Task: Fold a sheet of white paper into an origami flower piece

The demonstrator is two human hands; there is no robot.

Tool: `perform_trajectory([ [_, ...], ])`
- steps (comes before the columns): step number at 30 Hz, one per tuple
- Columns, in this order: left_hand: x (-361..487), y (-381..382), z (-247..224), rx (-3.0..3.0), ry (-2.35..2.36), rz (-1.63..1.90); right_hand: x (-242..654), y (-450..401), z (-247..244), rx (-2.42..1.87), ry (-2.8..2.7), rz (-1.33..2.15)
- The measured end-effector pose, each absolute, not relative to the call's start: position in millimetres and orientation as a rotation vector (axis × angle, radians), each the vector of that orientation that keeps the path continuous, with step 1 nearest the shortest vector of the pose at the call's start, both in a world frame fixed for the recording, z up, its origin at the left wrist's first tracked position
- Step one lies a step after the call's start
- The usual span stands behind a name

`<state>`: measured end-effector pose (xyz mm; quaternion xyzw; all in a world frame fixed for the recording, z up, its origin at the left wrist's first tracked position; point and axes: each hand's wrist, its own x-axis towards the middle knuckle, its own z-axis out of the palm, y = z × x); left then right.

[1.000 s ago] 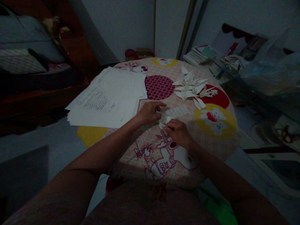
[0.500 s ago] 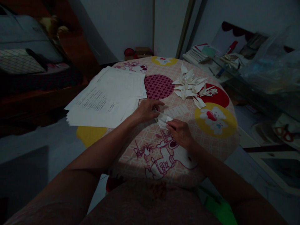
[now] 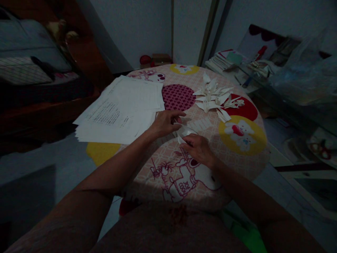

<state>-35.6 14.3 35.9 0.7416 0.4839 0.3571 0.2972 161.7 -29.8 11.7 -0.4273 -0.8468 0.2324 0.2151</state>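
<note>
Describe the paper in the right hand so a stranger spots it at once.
Over the cartoon-print tablecloth, find the right hand. The small white paper juts from it toward the left hand. Unlike the flat printed sheets and spiky folded-paper pile beyond, it is held.

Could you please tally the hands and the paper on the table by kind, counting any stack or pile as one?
Hands: 2 (left hand, right hand)
White paper piece in the right hand: 1
Stack of printed sheets: 1
Pile of folded paper pieces: 1
Not counted: pale patch beyond the right hand, paper or cloth print, cannot tell
Total: 5
</note>
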Motion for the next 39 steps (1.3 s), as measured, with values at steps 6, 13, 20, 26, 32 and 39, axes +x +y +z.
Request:
perform_trajectory([
  [6, -46.3, 18.2, 32.6, 1.874, 1.130, 0.920, 159.2, -25.4, 11.2, -1.177, -2.334, 0.671],
  [13, -58.6, 23.5, 24.9, 1.855, 0.875, 0.691, 156.4, -22.5, 12.2, -1.276, -2.300, 0.680],
  [20, -57.2, 20.6, 29.0, 1.742, 0.969, 0.750, 158.9, -21.3, 12.1, -1.236, -2.337, 0.663],
  [26, -49.6, 18.8, 29.7, 1.849, 1.188, 0.955, 156.6, -28.5, 12.2, -1.220, -2.300, 0.647],
  [32, -47.0, 25.1, 21.3, 1.815, 1.204, 1.014, 157.1, -35.4, 13.8, -1.190, -2.373, 0.552],
  [39, -43.7, 23.9, 24.0, 1.826, 1.253, 1.017, 156.8, -37.7, 15.6, -1.224, -2.546, 0.268],
])
